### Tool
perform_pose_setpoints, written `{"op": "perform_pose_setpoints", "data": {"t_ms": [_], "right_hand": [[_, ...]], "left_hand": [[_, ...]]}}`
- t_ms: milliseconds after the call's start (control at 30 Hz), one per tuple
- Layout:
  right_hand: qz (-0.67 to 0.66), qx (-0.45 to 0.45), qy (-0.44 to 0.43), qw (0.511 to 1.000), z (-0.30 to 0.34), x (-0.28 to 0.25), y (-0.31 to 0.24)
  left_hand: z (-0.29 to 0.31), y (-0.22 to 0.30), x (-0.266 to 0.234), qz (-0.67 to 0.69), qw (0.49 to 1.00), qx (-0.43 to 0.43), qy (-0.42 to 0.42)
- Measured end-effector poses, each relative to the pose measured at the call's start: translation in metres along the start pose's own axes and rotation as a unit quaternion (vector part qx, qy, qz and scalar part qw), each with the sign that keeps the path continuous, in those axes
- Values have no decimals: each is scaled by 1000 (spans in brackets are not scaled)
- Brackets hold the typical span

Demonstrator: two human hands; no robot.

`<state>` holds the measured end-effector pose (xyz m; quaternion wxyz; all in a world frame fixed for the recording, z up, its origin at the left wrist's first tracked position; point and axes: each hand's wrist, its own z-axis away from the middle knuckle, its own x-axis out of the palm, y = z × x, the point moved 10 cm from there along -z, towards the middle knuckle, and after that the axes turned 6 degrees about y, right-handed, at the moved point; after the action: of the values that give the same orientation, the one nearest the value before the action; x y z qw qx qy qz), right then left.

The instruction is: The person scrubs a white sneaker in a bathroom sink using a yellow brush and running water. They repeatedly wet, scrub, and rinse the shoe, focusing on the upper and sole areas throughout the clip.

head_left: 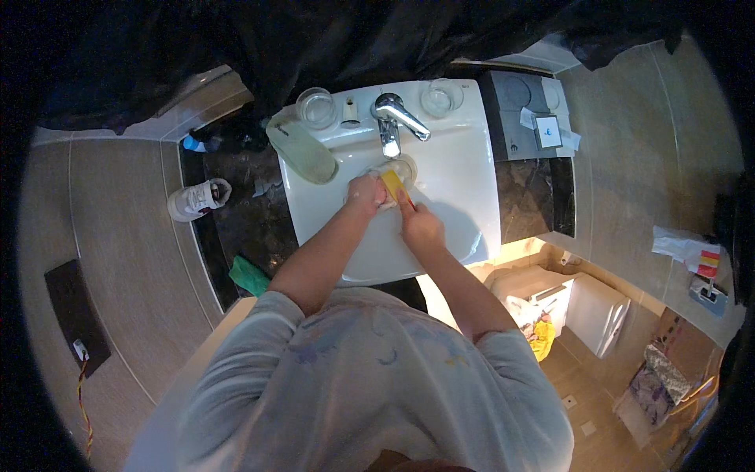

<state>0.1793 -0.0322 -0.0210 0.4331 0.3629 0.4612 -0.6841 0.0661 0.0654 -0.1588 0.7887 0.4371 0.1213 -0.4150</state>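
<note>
Both my hands meet over the white washbasin (460,208), just below the chrome tap (390,130). My left hand (365,193) is closed, wet with suds, around a small pale thing mostly hidden by the fingers. In my right hand (422,228) is a yellow block-shaped brush (391,186), pressed against or close beside that pale thing. A round glass bowl (406,167) lies in the basin behind my hands, partly covered by them. On the basin's left rim rests a long pale green insole (301,149).
Two glass bowls (316,108) (441,97) flank the tap. A white shoe (199,200) and green cloth (249,275) are on the dark counter (255,206) at left. A grey box (517,114) stands right of the basin. Below right is a white toilet (595,313).
</note>
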Motion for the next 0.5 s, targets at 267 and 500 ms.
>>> {"op": "perform_pose_setpoints", "data": {"t_ms": [267, 500], "right_hand": [[-22, 13, 16, 1000, -48, -1, -4], [-35, 44, -73, 996, 16, 16, 21]], "left_hand": [[-40, -55, 48, -91, 996, -15, -8], [15, -23, 14, 338, 918, -189, 82]]}}
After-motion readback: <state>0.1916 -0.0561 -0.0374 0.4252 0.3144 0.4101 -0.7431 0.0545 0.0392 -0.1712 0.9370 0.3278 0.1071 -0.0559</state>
